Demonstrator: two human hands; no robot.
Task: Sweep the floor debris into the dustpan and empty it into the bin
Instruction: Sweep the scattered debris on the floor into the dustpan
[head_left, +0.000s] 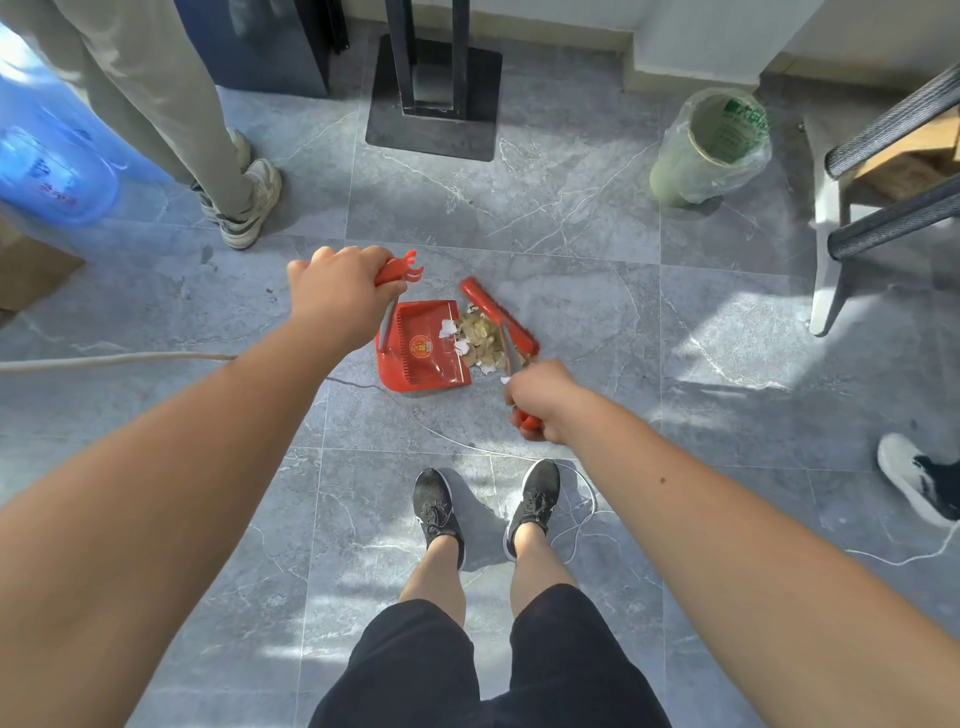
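My left hand (337, 296) is wrapped round the top grip of the long-handled red plastic dustpan (415, 371), which sits flat on the grey marbled floor tiles (571, 208). My right hand (540, 400) clenches the handle of the red-headed broom (498, 317), whose head lies against the pile of white paper scraps and brownish debris (480, 338) at the pan's mouth. Sweeping-in looks partly done. Next comes a short push into the pan, then carrying it to the pale green bag-lined bin (711, 150), well apart.

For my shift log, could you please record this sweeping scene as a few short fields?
left hand: grips the dustpan handle
right hand: grips the broom handle
dustpan: on the floor, mouth facing the debris
debris: between broom head and dustpan lip
bin: bag-lined, standing apart, beyond the pile
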